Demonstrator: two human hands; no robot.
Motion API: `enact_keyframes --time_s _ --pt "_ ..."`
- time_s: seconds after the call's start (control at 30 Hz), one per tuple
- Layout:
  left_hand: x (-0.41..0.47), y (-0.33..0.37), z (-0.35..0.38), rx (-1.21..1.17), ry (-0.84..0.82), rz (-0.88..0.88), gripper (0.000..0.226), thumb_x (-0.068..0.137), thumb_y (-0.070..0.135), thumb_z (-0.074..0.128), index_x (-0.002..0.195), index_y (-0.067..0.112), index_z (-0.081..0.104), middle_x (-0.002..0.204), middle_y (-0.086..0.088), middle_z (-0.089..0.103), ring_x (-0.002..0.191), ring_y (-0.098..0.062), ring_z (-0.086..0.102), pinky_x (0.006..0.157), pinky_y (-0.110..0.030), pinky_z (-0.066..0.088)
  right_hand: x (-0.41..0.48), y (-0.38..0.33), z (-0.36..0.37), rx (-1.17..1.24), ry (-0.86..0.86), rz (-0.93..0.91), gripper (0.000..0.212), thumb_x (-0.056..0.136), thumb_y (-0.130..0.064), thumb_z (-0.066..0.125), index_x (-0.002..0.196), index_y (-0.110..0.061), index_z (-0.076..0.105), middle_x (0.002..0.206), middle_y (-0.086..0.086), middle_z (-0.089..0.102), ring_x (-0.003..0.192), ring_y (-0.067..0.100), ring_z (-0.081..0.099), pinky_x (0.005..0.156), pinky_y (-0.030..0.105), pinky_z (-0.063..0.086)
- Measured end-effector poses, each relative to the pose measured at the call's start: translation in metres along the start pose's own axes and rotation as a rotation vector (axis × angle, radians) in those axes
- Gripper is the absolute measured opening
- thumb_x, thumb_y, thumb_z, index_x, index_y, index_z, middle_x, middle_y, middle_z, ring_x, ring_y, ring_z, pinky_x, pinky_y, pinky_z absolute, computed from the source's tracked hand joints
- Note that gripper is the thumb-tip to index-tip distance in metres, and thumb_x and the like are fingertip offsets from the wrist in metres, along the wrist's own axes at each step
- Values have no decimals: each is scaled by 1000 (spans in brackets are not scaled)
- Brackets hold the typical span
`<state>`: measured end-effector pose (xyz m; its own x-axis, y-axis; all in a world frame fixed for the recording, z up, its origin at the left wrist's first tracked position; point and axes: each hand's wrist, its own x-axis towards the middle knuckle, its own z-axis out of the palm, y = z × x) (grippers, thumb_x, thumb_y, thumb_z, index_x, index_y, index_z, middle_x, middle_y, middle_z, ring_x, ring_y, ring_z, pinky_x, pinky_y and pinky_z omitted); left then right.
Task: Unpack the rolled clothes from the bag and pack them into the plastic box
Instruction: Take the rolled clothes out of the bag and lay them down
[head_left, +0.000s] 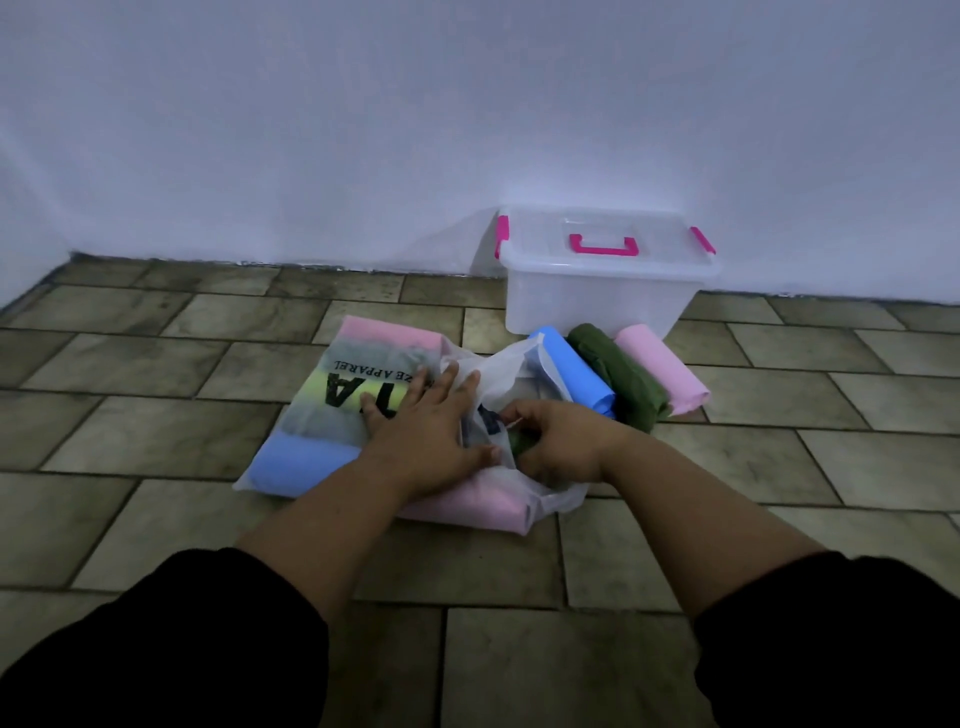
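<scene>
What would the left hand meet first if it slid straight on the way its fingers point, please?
The left hand lies flat on the bag, so it would first meet more bag film. Beyond that comes bare floor tile, then probably the left corner of the plastic box; depth is unclear.

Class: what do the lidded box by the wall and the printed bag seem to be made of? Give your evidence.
Lidded box: probably rigid plastic, translucent and smooth, with glossy pink clips. Printed bag: probably thin frosted plastic film; coloured rolls show through, and its mouth crumples.
</scene>
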<state>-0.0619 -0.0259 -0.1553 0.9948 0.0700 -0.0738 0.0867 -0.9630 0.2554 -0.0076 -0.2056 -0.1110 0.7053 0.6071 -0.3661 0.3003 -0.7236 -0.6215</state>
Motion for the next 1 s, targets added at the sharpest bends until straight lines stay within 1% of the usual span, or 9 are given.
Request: enact_keyframes --time_s 0.07,0.23,0.3,0.43,0.5,0.57,0.67,0.8,1.0 --pt "0 0 0 -28 2 -9 93 73 79 39 146 44 -7 157 16 -15 145 -14 -13 102 -70 -8 -2 4 3 134 51 -14 45 73 -7 65 108 -34 56 97 -2 65 71 14 61 54 21 52" --pt "-1 -1 -3 -43 6 -15 92 77 75 43 147 41 -5 157 14 -13 145 -13 -12 104 -68 -9 -30 31 -13 389 380 -90 44 71 8 61 92 -30 68 92 -2 68 73 4 60 63 14 50" --pt "-1 -1 -2 -29 9 -13 91 78 73 44 148 40 -5 157 15 -12 145 -13 -12 104 -68 -8 -53 49 -26 419 556 -69 45 70 7 63 89 -32 70 87 -8 68 65 -4 59 59 12 49" --pt "-2 0 -2 -15 18 -4 87 81 68 46 148 42 -3 157 18 -11 145 -11 -11 104 -70 -6 -98 87 -29 471 960 84 44 66 2 70 88 -37 66 83 -7 68 66 2 63 59 23 53" --pt "-3 1 -3 -5 19 15 82 82 67 44 147 45 0 157 19 -9 145 -12 -10 104 -71 -4 -104 93 -10 415 1054 94 45 65 4 73 85 -35 62 82 -9 63 66 -3 59 55 13 46" --pt "-5 3 -8 -11 -1 43 79 81 71 42 147 46 4 157 19 -9 145 -12 -10 104 -71 -5 -101 95 16 251 996 74 48 65 5 73 92 -32 58 91 -5 55 80 6 57 60 14 42" --pt "-9 -1 -20 -10 -158 128 98 71 80 46 148 43 -3 157 15 -14 144 -14 -14 106 -69 -9 -97 93 39 41 867 107 45 68 -7 75 106 -27 59 105 -2 46 94 18 51 75 25 39" --pt "-14 -14 -25 164 -326 216 119 67 65 67 145 39 -19 156 10 -20 143 -14 -20 108 -63 -11 -93 73 33 -60 940 -49 46 68 -12 78 110 -20 62 114 3 55 103 19 52 87 27 40" --pt "-19 2 -3 130 2 173 102 77 47 65 149 34 -5 160 7 -4 146 -16 9 113 -57 2 -74 37 38 -78 466 -147 50 82 -13 62 130 -25 56 124 -8 57 118 8 48 99 19 35"
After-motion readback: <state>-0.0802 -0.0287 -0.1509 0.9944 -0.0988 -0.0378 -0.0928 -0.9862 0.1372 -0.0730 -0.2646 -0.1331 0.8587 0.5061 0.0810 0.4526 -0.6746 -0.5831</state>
